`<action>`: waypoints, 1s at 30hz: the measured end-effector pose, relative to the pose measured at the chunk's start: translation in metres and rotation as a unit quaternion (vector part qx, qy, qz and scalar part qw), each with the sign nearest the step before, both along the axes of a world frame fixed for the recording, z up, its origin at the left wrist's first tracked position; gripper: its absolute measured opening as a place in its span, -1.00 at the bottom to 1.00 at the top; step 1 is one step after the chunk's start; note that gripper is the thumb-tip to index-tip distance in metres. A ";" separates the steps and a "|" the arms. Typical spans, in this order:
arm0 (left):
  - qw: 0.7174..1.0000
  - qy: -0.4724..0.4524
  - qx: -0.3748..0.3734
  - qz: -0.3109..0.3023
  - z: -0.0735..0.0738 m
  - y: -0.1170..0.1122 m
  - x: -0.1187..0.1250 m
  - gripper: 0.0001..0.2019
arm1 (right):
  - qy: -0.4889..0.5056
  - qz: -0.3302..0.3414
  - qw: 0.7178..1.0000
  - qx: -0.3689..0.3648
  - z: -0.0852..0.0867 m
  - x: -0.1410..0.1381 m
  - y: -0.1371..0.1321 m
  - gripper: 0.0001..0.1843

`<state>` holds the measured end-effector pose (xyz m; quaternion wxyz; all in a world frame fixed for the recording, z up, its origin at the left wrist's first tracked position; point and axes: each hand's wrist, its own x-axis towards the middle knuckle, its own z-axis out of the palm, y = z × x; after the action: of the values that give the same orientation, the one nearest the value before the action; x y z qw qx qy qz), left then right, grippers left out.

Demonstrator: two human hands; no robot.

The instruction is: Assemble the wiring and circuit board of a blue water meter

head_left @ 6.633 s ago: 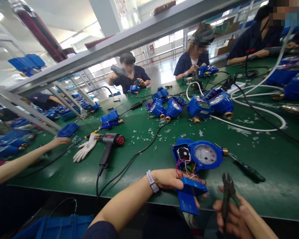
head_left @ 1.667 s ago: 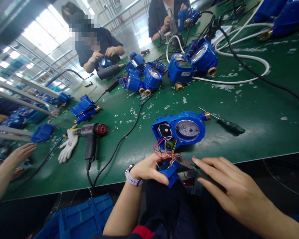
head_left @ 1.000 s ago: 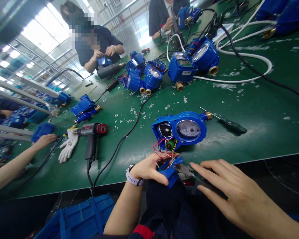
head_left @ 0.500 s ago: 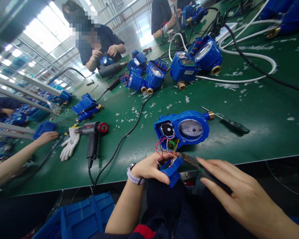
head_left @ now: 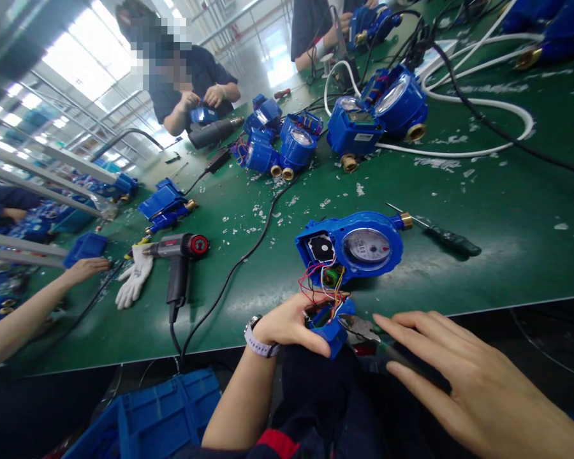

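Note:
My left hand (head_left: 294,326) is closed around a small blue plastic housing (head_left: 335,336) at the table's front edge. Thin coloured wires (head_left: 335,296) run from it to a blue water meter (head_left: 363,248), which lies on the table with its round dial up and a square compartment exposed. In my right hand (head_left: 454,363) is a pair of pliers (head_left: 361,327), its jaws at the right side of the housing, by the wires. Whether the jaws touch anything is unclear. The pliers' handles are mostly hidden by the fingers.
A screwdriver (head_left: 452,241) lies right of the meter. On the left are a heat gun (head_left: 179,261) with its cord and a white glove (head_left: 136,277). More blue meters (head_left: 297,143) and cables stand farther back. Co-workers sit opposite; another person's arm (head_left: 38,303) reaches in from the left.
The pliers' jaws have come down slightly and turned, now showing their flat side. My right hand has shifted a little with them. The left hand keeps its hold on the housing.

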<state>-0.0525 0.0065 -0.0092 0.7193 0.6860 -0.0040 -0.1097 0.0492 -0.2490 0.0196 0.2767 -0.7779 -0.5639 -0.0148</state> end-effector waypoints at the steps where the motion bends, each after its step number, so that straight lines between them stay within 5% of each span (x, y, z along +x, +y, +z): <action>1: 1.000 -0.007 0.005 0.003 0.000 0.000 0.000 -0.10 | -0.005 0.015 1.000 -0.001 0.003 0.002 0.001 -0.60; 10: 1.000 0.006 0.027 0.011 0.002 -0.003 0.000 -0.13 | -0.056 0.062 0.997 -0.002 0.010 0.006 0.004 -0.60; 20: 1.000 0.010 0.003 0.014 0.000 -0.001 -0.001 -0.09 | 0.008 0.092 0.995 0.039 0.004 -0.003 0.003 -0.67; 30: 0.999 0.021 -0.029 0.013 -0.001 -0.003 -0.003 -0.10 | 0.011 0.033 0.999 0.009 -0.001 0.001 0.002 -0.66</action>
<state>-0.0554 0.0031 -0.0107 0.7398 0.6628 0.0163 -0.1145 0.0503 -0.2472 0.0187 0.2898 -0.7568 -0.5859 -0.0025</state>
